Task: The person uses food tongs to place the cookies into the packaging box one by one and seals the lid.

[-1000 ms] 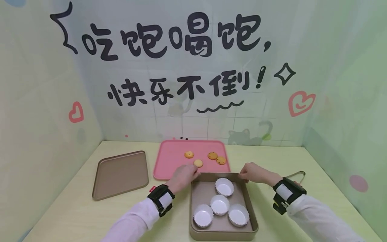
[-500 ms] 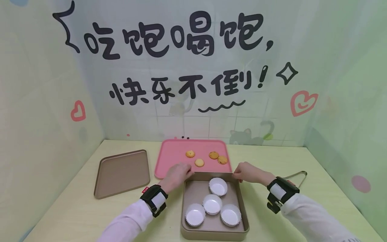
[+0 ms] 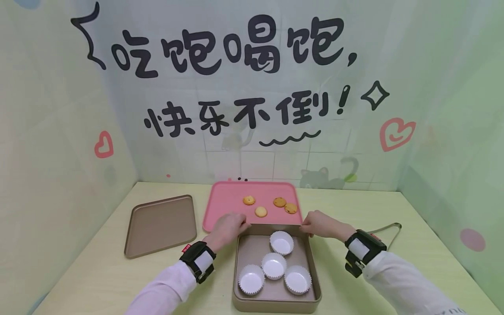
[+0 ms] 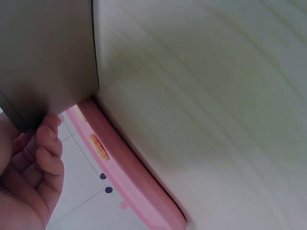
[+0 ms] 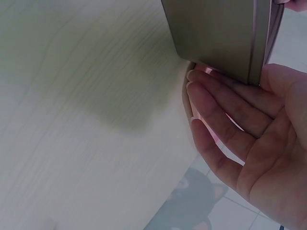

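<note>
A deep bronze-coloured baking pan [image 3: 276,306] sits on the table, with several white fluted baking cups [image 3: 274,266] standing inside it. My left hand [image 3: 227,228] grips the pan at its far left corner; in the left wrist view its fingers [image 4: 48,148] curl against the corner. At the far right corner my right hand [image 3: 326,225] holds the rim, thumb at the edge and fingers [image 5: 223,112] bent behind the wall. Just beyond the pan lies a pink tray [image 3: 228,197] bearing several cookies [image 3: 261,211], its near edge partly hidden by the pan and the left hand.
A flat brown baking sheet [image 3: 161,226] lies to the left. Metal tongs [image 3: 393,226] rest at the right, partly behind the right wrist. Printed wall sheets enclose the pale wooden table [image 3: 354,280] at the back and both sides.
The pan with its cups has slid left across the table, both hands moving along at its far corners. The pink tray and cookies stay in place; the head view shifts slightly.
</note>
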The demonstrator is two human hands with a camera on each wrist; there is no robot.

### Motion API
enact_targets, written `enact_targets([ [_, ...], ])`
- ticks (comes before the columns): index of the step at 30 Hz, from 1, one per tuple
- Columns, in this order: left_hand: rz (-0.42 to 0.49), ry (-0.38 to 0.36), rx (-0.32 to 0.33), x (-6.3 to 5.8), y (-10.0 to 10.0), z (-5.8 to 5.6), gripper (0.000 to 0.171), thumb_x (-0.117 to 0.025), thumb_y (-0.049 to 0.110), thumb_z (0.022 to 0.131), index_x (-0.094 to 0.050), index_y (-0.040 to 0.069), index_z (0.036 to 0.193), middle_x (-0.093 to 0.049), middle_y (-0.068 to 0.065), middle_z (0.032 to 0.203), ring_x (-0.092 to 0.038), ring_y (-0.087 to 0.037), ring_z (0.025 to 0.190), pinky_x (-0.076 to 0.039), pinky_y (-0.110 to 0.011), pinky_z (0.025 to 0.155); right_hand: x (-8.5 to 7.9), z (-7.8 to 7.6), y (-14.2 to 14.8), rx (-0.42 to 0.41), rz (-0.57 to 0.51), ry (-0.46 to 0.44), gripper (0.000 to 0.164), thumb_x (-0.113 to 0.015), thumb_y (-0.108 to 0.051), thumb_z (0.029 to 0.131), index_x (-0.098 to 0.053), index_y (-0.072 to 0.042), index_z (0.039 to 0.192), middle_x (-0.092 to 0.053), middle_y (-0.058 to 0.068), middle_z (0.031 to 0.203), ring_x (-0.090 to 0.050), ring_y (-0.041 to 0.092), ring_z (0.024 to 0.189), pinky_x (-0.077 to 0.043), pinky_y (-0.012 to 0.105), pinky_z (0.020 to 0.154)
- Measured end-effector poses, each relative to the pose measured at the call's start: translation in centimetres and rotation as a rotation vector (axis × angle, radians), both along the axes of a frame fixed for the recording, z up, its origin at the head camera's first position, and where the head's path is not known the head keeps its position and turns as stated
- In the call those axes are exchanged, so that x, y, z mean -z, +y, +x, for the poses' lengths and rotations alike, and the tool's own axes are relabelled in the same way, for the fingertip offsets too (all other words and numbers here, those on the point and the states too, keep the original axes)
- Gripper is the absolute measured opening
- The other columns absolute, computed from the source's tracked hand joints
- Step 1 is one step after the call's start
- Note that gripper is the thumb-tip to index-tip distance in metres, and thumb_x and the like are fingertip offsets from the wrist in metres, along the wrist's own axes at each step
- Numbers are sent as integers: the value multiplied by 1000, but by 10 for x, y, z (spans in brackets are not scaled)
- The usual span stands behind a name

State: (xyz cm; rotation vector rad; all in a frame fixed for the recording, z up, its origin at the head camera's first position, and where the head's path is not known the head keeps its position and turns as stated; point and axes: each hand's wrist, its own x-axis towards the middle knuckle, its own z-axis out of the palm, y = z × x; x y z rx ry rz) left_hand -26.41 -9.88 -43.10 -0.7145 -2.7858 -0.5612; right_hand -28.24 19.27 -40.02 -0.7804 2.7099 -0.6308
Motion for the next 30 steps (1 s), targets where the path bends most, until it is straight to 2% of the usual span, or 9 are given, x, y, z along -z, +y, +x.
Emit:
enact_targets([
  [10,3,-29,-22,1,0,2,35,-66,18,93,-47,13,64,-34,6,55,-35,-8,52,-29,-22,48,1,1,-1,27,6,-6,28,-59,-8,90,-65,-4,63,-59,1,57,-39,7,49,-28,22,51],
  [15,12,-67,-53,0,-1,5,36,-65,21,93,-47,13,63,-36,6,55,-36,-8,51,-29,-23,48,2,0,-1,34,17,1,28,-59,-8,90,-66,-4,64,-59,0,56,-41,7,49,-29,22,51],
  [19,33,-87,-98,-1,-3,13,41,-65,28,93,-45,12,60,-36,6,54,-37,-9,49,-30,-24,47,3,0,-1,45,36,17,27,-60,-9,90,-66,-6,64,-58,-1,55,-43,7,49,-29,22,51],
  [22,67,-133,-120,-1,0,21,47,-63,31,94,-42,13,56,-33,7,51,-36,-8,45,-28,-24,44,3,0,4,69,40,14,26,-60,-10,90,-66,-6,65,-59,0,56,-44,8,49,-30,22,51],
  [26,109,-197,-110,2,6,31,47,-60,24,94,-38,16,54,-31,9,48,-33,-6,41,-24,-22,41,2,1,12,85,47,20,26,-59,-9,91,-66,-5,65,-60,1,58,-44,8,50,-30,23,50],
  [30,126,-199,-122,3,10,39,41,-57,14,92,-37,16,56,-31,9,50,-33,-6,42,-25,-22,41,1,0,15,56,41,26,29,-59,-12,93,-64,-5,64,-57,-2,57,-41,8,49,-29,22,50],
])
